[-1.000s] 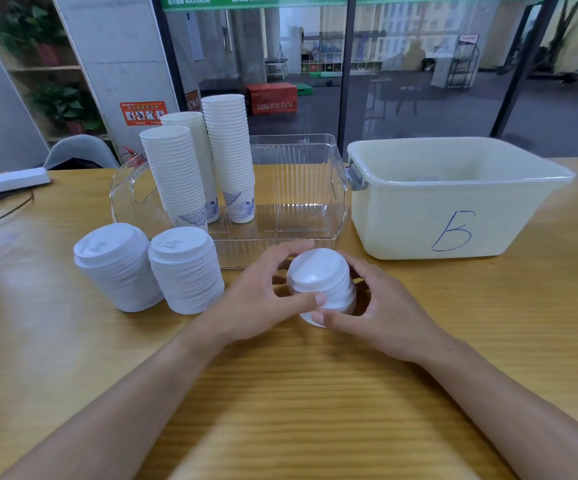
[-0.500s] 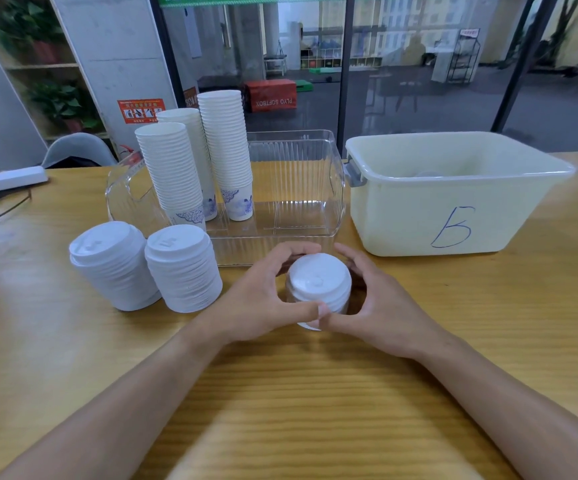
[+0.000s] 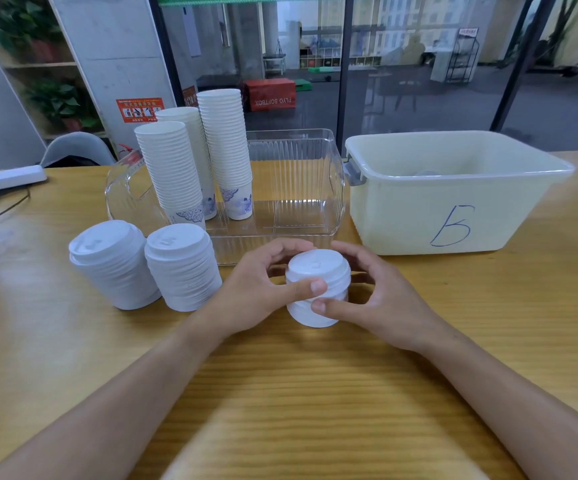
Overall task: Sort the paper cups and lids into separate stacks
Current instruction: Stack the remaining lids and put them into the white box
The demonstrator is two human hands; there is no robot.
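two hands close around a short stack of white lids (image 3: 317,289) standing on the wooden table (image 3: 298,393). the left hand (image 3: 259,289) curls its fingers round the far left side of the stack while its thumb presses across the near face, thumb tip resting on the lids. the right hand (image 3: 381,303) mirrors it, fingers arched over the far right side and thumb laid low against the near face, just under the left thumb. so both hands grip the stack, fingers curled and slightly parted rather than pressed flat. left of the left fingers, apart from them, stand two taller lid stacks (image 3: 147,265) side by side and touching. beyond the fingertips sits a clear plastic bin (image 3: 301,188), and in its left part three tall stacks of paper cups (image 3: 197,157) stand upright, the bottom cups printed in blue. beyond and to the right of the right fingers is a cream tub (image 3: 453,195) with a blue letter drawn on its near wall. a white power strip (image 3: 7,178) lies at the far left edge of the table.
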